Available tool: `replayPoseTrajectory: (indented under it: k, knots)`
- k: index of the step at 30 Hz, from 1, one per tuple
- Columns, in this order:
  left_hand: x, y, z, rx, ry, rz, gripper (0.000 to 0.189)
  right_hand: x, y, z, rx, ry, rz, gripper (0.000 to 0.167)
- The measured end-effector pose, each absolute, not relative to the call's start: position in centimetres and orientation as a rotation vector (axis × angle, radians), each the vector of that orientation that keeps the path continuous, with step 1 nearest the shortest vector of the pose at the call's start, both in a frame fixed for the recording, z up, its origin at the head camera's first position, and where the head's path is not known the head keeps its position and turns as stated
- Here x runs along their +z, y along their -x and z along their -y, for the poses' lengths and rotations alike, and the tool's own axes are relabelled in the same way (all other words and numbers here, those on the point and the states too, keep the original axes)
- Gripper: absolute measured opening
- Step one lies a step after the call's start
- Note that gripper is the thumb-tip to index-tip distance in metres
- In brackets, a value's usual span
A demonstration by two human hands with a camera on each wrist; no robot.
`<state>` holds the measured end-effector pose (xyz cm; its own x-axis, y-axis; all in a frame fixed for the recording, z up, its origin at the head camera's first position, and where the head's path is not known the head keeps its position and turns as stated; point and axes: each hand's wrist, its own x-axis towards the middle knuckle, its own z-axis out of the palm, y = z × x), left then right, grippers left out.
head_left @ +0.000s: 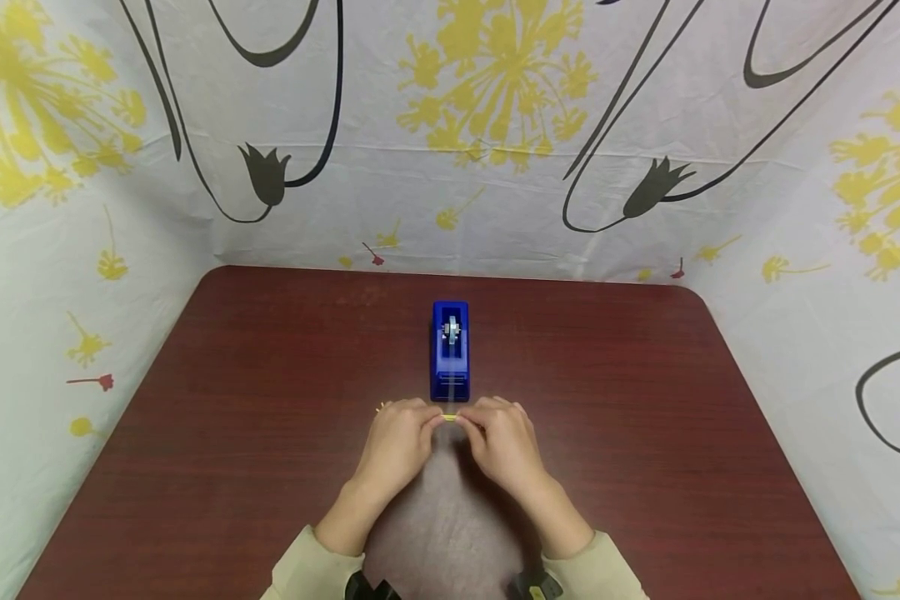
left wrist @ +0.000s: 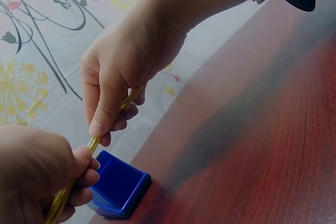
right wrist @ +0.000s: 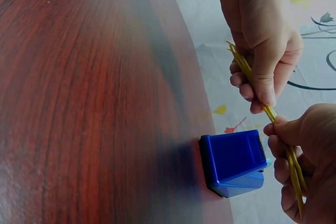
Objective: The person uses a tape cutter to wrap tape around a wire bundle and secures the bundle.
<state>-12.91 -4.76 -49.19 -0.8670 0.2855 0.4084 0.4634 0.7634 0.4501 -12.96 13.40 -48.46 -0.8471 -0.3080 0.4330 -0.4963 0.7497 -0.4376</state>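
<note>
Head view fairly bright, light soft; source out of sight. Pale glare on the table [head_left: 645, 400] just below the grip, between the forearms [head_left: 348, 517], soft dark shadows flanking it. Strands [head_left: 449, 417] in the grip small, fine detail lost. Cloth [head_left: 390, 204] beyond the grip light, print clear. Wrist views dimmer, hazier. Left wrist: long dark blurred band on the table, right of the grip; shadow or reflection, cannot tell. Right wrist: similar smear left of the grip, dark patch beside the dispenser [right wrist: 236, 153].
</note>
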Motion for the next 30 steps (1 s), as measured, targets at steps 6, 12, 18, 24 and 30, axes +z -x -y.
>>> replayPoseTrajectory:
  k: [6,12,18,24,30]
  knots:
    - [-49.2,13.0,4.9,-0.796,0.582,2.612,0.005,-48.4,12.9,-13.3,0.800,-0.607,2.601,0.005]
    - [-49.3,13.1,4.9,-0.801,0.574,2.583,0.004,-48.3,12.9,-13.2,0.841,-0.577,2.638,0.002]
    - [-49.6,13.2,4.9,-0.815,0.569,2.553,0.007,-48.1,13.2,-13.3,0.850,-0.580,2.673,0.006]
    - [-49.7,13.2,4.8,-0.819,0.567,2.535,0.007,-47.5,13.4,-13.4,0.826,-0.574,2.734,0.005]
    - [-49.8,13.1,4.8,-0.815,0.561,2.531,0.008,-47.2,13.4,-13.4,0.812,-0.576,2.825,0.014]
